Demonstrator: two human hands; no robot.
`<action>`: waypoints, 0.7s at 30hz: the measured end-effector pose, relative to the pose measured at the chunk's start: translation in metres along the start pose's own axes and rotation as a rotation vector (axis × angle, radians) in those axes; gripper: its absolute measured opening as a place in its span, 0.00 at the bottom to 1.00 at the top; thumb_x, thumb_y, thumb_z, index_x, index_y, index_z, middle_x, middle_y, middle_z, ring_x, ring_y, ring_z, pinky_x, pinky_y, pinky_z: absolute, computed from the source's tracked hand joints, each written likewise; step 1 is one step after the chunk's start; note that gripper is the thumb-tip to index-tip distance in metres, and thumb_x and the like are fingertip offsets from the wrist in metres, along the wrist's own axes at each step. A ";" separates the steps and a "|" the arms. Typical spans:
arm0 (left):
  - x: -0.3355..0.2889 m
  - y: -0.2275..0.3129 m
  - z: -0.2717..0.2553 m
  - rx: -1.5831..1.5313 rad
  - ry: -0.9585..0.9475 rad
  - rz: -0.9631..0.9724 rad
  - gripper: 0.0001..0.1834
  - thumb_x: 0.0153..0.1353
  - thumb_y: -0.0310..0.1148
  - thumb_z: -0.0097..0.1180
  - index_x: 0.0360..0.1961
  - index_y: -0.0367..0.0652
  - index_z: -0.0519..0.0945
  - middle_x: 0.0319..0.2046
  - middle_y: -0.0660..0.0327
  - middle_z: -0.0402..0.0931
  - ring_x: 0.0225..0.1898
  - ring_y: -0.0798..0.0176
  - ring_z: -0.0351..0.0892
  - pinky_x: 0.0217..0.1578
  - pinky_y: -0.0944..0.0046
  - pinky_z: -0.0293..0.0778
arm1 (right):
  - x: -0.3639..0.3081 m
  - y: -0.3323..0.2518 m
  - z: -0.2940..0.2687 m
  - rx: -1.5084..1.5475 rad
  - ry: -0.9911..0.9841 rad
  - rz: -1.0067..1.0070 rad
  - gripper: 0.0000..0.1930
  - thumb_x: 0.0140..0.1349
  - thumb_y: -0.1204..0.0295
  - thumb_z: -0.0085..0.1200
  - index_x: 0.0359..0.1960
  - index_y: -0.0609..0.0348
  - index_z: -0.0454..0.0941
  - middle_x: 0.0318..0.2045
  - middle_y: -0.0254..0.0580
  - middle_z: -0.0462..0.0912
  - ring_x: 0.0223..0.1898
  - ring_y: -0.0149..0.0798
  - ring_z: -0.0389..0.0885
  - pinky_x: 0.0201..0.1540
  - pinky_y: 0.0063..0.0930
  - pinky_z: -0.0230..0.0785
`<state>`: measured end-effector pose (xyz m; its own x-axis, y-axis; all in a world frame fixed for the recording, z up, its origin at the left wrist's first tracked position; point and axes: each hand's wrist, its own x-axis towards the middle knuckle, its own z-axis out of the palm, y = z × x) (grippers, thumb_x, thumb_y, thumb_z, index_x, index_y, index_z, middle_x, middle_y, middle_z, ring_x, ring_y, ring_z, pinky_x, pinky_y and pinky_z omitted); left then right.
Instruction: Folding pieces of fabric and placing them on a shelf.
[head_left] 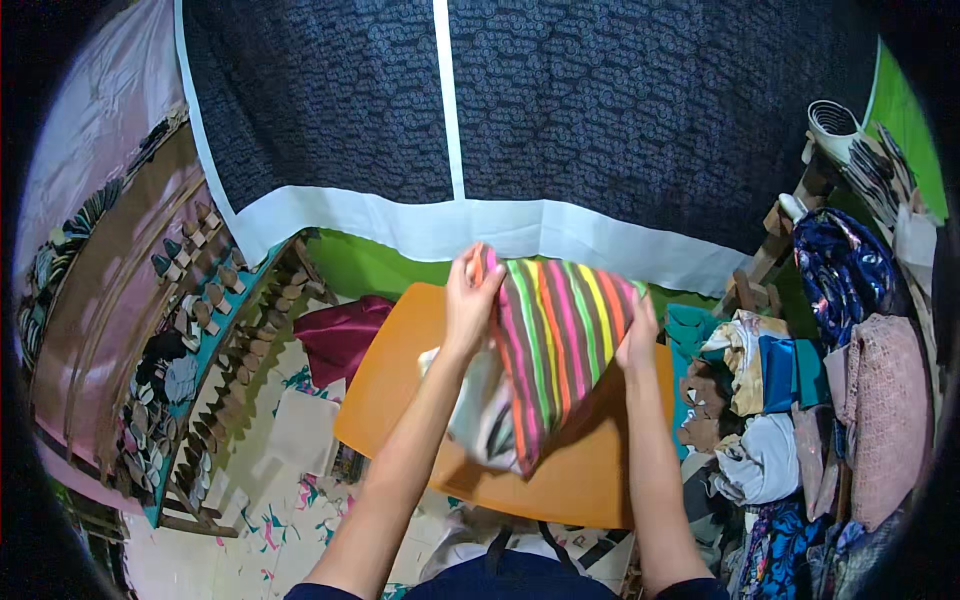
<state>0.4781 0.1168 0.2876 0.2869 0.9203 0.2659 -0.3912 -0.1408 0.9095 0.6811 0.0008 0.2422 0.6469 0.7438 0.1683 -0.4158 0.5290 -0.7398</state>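
Observation:
A striped cloth [565, 340] in pink, green, yellow, orange and brown hangs between my two hands above an orange table [390, 350]. My left hand [470, 300] pinches its upper left corner. At the upper right edge my right hand [638, 335] grips the same cloth, its fingers partly hidden behind the fabric. The cloth sags to a point near the middle of the tabletop. A whitish, paler part [478, 415] shows at its left side, below my left hand; whether it is the cloth's underside or another piece, I cannot tell.
Shoe forms and shoes fill a rack [215, 350] on the left. Folded fabrics [765, 450] are heaped on the right. A dark red cloth [343, 335] and a pale stool [303, 430] stand left of the table. Scraps [268, 530] litter the floor. A dark curtain [330, 100] hangs behind.

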 end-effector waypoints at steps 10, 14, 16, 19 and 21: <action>-0.059 -0.053 -0.058 0.100 -0.157 -0.428 0.21 0.55 0.37 0.55 0.47 0.36 0.72 0.38 0.62 0.74 0.42 0.73 0.71 0.43 0.69 0.69 | -0.072 0.035 -0.036 0.149 -0.110 0.680 0.21 0.60 0.67 0.47 0.53 0.64 0.63 0.49 0.47 0.72 0.49 0.43 0.72 0.53 0.40 0.65; -0.110 -0.071 -0.111 0.204 -0.303 -0.779 0.16 0.57 0.38 0.52 0.44 0.39 0.75 0.32 0.64 0.78 0.30 0.71 0.77 0.30 0.71 0.73 | -0.141 0.072 -0.092 0.205 -0.033 0.799 0.20 0.56 0.77 0.47 0.51 0.68 0.65 0.47 0.48 0.73 0.47 0.44 0.74 0.51 0.40 0.67; -0.119 -0.077 -0.129 0.401 -0.459 -0.871 0.18 0.57 0.38 0.53 0.46 0.39 0.73 0.36 0.62 0.77 0.33 0.69 0.77 0.33 0.69 0.73 | -0.167 0.085 -0.122 0.321 0.101 0.799 0.21 0.57 0.70 0.47 0.52 0.64 0.65 0.50 0.48 0.71 0.51 0.46 0.70 0.55 0.44 0.61; -0.138 -0.096 -0.175 0.453 -0.604 -0.948 0.16 0.56 0.37 0.54 0.43 0.40 0.74 0.33 0.62 0.76 0.31 0.69 0.75 0.32 0.69 0.71 | -0.181 0.077 -0.101 0.532 0.374 0.637 0.22 0.59 0.62 0.44 0.52 0.62 0.66 0.52 0.47 0.70 0.54 0.47 0.67 0.58 0.46 0.57; -0.146 -0.108 -0.179 0.292 -0.651 -0.949 0.11 0.55 0.35 0.54 0.38 0.43 0.76 0.27 0.65 0.76 0.27 0.71 0.73 0.28 0.71 0.70 | -0.183 0.077 -0.119 0.342 0.511 0.548 0.22 0.59 0.63 0.44 0.53 0.61 0.66 0.52 0.45 0.70 0.53 0.47 0.67 0.57 0.46 0.57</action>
<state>0.3221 0.0633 0.0931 0.7783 0.3549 -0.5179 0.4078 0.3414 0.8468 0.6066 -0.1433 0.0774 0.4724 0.6984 -0.5376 -0.8755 0.3012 -0.3779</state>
